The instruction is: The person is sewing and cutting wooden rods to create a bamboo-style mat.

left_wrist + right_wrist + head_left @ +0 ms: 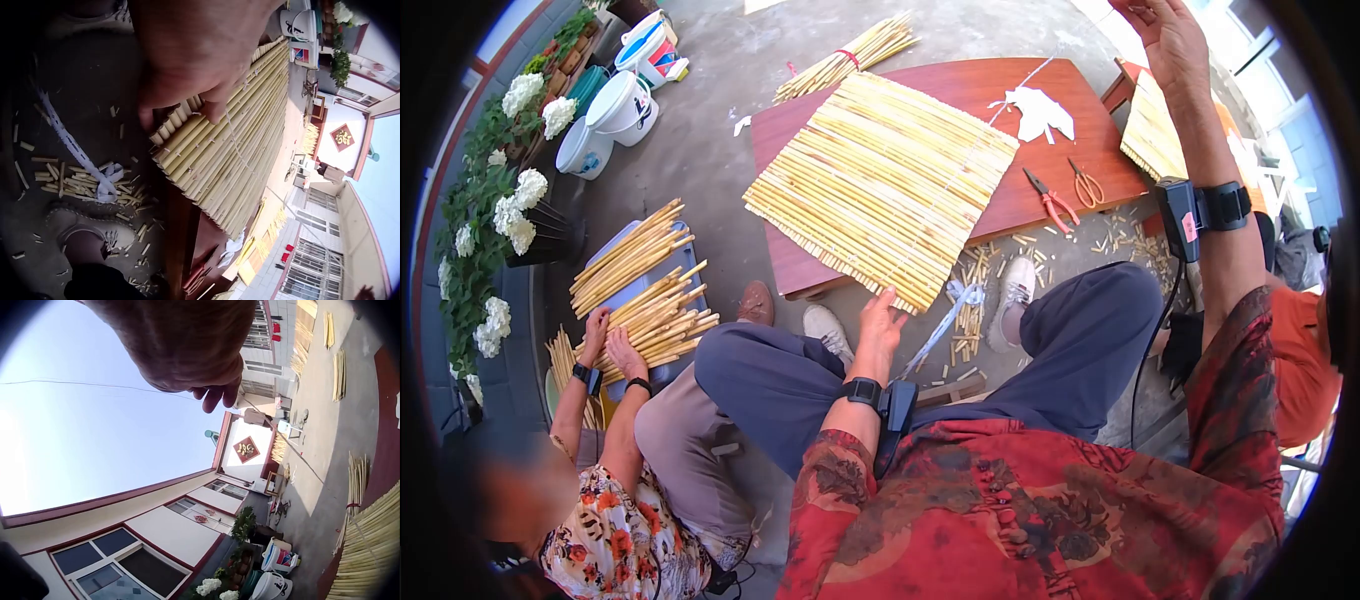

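A mat (880, 190) of thin yellow reed sticks, bound by white thread, lies across a reddish-brown low table (1000, 80). My left hand (880, 325) grips the mat's near corner. In the left wrist view its thumb and a finger (215, 111) press the edge close to the stitching. My right hand (1175, 50) is raised high at the upper right, well above the table. Its fingers are curled round a white thread (282, 439), which stretches down toward the mat. The same thread (232, 132) leaves the mat beside my left fingertips.
Red-handled pliers (1050, 201), scissors (1086, 187) and white crumpled material (1040, 113) lie on the table. A tied stick bundle (850, 57) lies beyond. Cut scraps (972, 310) litter the floor. Another person's hands (615, 345) rest on sticks at left. Someone in orange sits right.
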Available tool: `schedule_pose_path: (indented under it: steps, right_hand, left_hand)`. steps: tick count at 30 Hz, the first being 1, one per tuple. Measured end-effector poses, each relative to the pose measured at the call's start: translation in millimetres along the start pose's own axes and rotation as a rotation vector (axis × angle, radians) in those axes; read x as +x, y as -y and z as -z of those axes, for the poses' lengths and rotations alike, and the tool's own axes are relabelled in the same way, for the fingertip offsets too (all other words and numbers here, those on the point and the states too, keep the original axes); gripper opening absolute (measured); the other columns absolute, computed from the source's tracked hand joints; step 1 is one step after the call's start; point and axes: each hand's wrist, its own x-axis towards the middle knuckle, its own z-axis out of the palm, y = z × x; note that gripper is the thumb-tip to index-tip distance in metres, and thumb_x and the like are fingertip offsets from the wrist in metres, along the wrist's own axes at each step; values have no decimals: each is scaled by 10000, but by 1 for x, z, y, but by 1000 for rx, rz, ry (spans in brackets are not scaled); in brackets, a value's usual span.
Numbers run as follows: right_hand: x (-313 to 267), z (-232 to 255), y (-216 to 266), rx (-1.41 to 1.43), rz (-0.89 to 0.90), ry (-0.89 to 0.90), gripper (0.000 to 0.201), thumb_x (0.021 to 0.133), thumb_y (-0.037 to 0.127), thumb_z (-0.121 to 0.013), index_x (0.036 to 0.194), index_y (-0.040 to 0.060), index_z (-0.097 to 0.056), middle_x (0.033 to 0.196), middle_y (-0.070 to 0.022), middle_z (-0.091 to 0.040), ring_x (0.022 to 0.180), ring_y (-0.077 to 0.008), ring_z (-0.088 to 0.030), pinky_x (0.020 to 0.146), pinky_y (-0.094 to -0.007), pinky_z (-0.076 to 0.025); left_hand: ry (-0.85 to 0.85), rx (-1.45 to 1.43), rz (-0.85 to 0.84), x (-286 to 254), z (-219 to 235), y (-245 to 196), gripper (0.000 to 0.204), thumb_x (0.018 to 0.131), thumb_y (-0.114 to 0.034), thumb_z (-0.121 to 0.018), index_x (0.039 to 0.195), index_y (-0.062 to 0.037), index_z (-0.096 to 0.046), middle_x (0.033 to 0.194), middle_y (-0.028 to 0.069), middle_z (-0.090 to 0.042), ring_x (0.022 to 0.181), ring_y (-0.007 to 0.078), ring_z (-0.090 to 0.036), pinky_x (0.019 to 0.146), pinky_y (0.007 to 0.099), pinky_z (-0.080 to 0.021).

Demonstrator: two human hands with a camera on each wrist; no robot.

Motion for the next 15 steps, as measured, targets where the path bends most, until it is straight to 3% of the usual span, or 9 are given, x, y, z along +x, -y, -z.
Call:
schedule_pose_path:
  steps: [2,3,4,5,7,9,13,15]
  right_hand:
    - [-6,6,-18,-92,-113,62,355,865,152,-532,1160,-21,-440,763,-82,-568,710,-184,-596,723,-343,-518]
    - [-7,16,-31,-186,-116,285,275,881,202,-531,1021,-34,-539,848,-113,-597,850,-190,-626,772,-295,-541]
    - [-23,7,-34,-250,-169,319,241,877,208,-539,988,-4,-565,793,-76,-598,789,-147,-619,731,-268,-534]
    - [-47,-8,-32,-311,-223,353,210,874,214,-548,955,26,-591,738,-40,-599,729,-105,-613,690,-242,-527]
    - [-82,-26,-33,-513,-304,594,173,878,205,-540,938,55,-603,729,-11,-595,678,-80,-580,614,-224,-486]
    - [-119,-36,-52,-527,-287,800,165,866,205,-549,913,58,-611,706,-24,-591,660,-88,-557,574,-243,-448]
    - [-179,-55,-58,-655,-136,936,168,824,198,-569,872,41,-601,721,-117,-570,711,-269,-577,655,-346,-457]
    - [-195,-61,-64,-636,-67,979,155,817,195,-568,840,44,-596,768,-120,-566,768,-312,-560,690,-371,-451]
  left_hand:
    - [63,-62,-10,8,-2,6,432,803,-153,-635,1173,-35,-445,1176,114,-497,1109,247,-464,889,469,-386]
    - [124,-124,-31,11,-3,9,401,813,-122,-619,1164,-30,-448,1152,106,-518,1070,229,-502,876,447,-426]
    - [148,-165,-41,13,-4,9,363,826,-75,-588,1158,-19,-451,1129,103,-533,1015,215,-538,856,387,-474]
    - [148,-167,-43,15,-4,9,363,826,-75,-588,1158,-19,-451,1129,103,-533,1015,215,-538,856,387,-474]
    - [198,-189,-102,17,-3,10,362,826,-62,-585,1161,-20,-456,1112,101,-543,1017,221,-538,870,376,-462]
    - [172,-155,-143,10,-9,5,373,817,-43,-586,1165,-13,-455,1107,100,-545,1009,218,-540,870,351,-461]
    - [153,-75,-337,-18,-26,-22,382,802,8,-568,1165,8,-449,1113,105,-537,1003,199,-535,855,324,-458]
    - [179,-72,-474,-36,-39,-45,378,799,27,-556,1162,32,-451,1091,108,-546,988,180,-539,848,310,-452]
